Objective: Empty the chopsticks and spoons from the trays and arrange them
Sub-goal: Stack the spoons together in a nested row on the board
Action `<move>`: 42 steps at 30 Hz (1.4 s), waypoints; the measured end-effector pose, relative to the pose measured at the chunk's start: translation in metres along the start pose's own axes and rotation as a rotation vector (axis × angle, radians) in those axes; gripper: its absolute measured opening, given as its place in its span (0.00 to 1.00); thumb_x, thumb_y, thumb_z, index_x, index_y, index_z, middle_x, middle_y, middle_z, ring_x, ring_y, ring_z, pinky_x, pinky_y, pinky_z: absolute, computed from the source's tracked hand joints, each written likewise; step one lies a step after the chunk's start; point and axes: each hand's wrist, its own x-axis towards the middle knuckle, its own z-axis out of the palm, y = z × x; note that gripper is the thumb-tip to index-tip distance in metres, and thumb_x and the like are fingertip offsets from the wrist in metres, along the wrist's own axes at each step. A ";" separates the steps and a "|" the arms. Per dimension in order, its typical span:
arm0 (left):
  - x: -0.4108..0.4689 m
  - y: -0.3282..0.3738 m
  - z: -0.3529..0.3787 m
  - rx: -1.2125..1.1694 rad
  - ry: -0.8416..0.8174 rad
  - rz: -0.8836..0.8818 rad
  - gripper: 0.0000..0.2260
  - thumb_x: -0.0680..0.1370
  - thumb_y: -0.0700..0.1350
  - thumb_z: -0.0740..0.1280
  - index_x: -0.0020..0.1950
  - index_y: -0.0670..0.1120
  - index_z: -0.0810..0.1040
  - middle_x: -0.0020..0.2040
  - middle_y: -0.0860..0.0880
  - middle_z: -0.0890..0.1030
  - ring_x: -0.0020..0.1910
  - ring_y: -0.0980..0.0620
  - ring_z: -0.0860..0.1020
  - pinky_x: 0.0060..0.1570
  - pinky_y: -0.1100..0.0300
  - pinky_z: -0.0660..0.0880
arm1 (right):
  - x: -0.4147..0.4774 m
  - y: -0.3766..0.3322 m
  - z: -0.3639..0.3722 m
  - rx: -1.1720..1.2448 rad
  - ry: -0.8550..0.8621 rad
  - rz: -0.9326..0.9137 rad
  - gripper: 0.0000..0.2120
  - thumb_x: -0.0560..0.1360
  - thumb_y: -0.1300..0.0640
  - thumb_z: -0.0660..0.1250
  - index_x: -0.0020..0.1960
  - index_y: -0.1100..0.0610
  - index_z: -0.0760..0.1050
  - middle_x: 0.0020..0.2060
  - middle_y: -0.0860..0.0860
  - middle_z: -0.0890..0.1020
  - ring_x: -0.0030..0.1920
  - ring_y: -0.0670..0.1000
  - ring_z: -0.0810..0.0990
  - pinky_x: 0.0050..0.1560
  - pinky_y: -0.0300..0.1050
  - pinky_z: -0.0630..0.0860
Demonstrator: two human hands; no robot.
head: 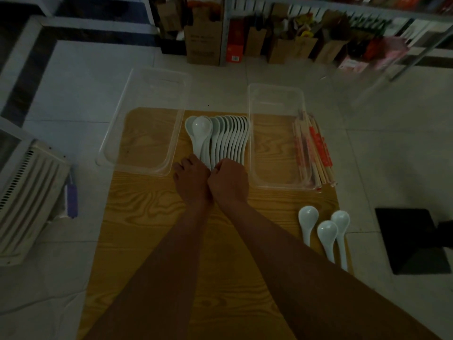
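A row of several white spoons (229,136) lies on the wooden table (152,231) between two clear plastic trays, bowls pointing away from me. One spoon (202,127) lies on top of the row's left end. My left hand (191,180) and my right hand (229,182) sit side by side at the near ends of the handles, fingers curled over them and fingertips hidden. The left tray (115,123) and the right tray (253,143) hold nothing. Wrapped chopsticks (316,148) lie bundled along the right tray's right side. Three more spoons (327,235) lie at the table's right edge.
The table stands on a pale tiled floor. A white louvred appliance (27,192) sits to the left, a black square object (411,239) to the right. Cardboard boxes (203,42) and stocked shelves (343,33) line the back.
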 end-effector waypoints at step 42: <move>0.034 -0.003 0.020 -0.488 0.020 0.092 0.18 0.79 0.43 0.61 0.69 0.42 0.68 0.62 0.42 0.73 0.58 0.44 0.74 0.51 0.53 0.72 | 0.012 -0.005 0.012 -0.118 0.028 -0.054 0.17 0.82 0.50 0.56 0.59 0.60 0.75 0.58 0.56 0.74 0.56 0.55 0.77 0.57 0.54 0.76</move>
